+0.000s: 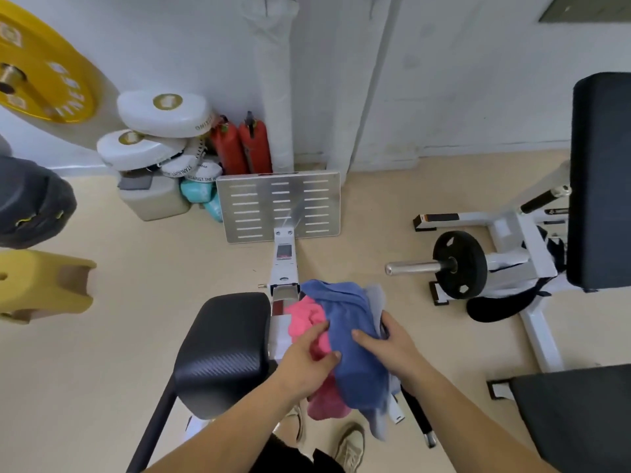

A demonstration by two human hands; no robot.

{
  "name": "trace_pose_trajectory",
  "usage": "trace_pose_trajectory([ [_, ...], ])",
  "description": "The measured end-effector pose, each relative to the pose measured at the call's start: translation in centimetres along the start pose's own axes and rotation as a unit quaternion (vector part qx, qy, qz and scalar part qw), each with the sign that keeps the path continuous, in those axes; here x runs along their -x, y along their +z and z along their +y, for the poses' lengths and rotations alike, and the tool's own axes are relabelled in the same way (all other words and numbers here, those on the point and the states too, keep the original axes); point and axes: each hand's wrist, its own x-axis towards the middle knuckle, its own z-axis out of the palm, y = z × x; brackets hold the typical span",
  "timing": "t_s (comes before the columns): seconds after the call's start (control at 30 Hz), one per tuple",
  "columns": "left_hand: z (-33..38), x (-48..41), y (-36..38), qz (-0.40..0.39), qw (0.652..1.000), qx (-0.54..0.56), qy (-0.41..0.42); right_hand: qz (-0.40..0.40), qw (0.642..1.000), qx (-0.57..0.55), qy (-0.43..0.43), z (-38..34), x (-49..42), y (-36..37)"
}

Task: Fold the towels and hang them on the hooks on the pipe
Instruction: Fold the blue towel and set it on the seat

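A heap of towels lies over a gym machine's frame in front of me. A blue towel [345,322] is on top, a pink towel [305,315] is under it on the left, and a pale grey-blue towel [375,302] shows at the right edge. My left hand [307,360] rests on the pink towel, fingers pinching at the blue towel's left edge. On the blue towel's right side lies my right hand [389,343], its fingers curled over the cloth. A white wrapped pipe [276,80] runs up the back wall. No hooks are visible.
A black padded seat [225,349] is left of the heap, a slotted metal footplate [280,206] beyond it. Two red extinguishers [242,145] and white pads [160,114] stand by the wall. A weight plate on a white frame [461,264] and black pads are at the right.
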Motion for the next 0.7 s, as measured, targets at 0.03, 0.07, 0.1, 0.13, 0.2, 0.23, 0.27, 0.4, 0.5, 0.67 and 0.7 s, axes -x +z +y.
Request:
trace_pose_trajectory([
  [0.03,0.2,-0.5,0.0,0.007,1.0,0.003,0.006,0.01,1.0,0.004,-0.004,-0.2,-0.4,0.1],
  [0.07,0.4,-1.1,0.0,0.01,1.0,0.007,0.009,0.017,1.0,0.008,-0.004,-0.5,-0.8,0.2],
  [0.1,0.7,-1.6,-0.1,0.01,1.0,0.015,0.012,0.024,1.0,0.006,0.001,-0.5,-1.4,0.3],
  [0.13,0.9,-2.1,-0.2,0.006,1.0,0.02,0.012,0.027,1.0,0.004,0.011,-0.6,-1.7,0.3],
  [0.2,1.0,-2.9,-0.4,-0.01,1.0,0.001,0.013,0.044,0.999,0.023,0.017,-0.7,-2.3,0.4],
  [0.23,1.0,-3.1,-0.4,-0.015,0.999,-0.031,0.015,0.063,0.997,0.039,0.021,-0.6,-2.6,0.4],
  [0.27,1.1,-3.3,-0.5,-0.011,0.998,-0.067,0.018,0.087,0.994,0.063,0.03,-0.6,-2.7,0.4],
  [0.4,1.9,-2.6,-0.5,0.088,0.982,-0.149,0.069,0.115,0.985,0.131,0.015,-1.3,-2.2,0.6],
  [0.5,2.5,-1.5,-0.5,0.171,0.955,-0.201,0.132,0.113,0.987,0.103,-0.043,-2.1,-0.7,0.1],
  [0.67,3.9,-0.5,2.4,0.126,0.945,-0.292,0.08,0.124,0.975,0.166,-0.08,-0.9,0.4,-1.7],
  [0.7,4.0,-0.4,2.9,0.126,0.937,-0.319,0.067,0.108,0.975,0.174,-0.085,-0.5,0.4,-1.9],
])
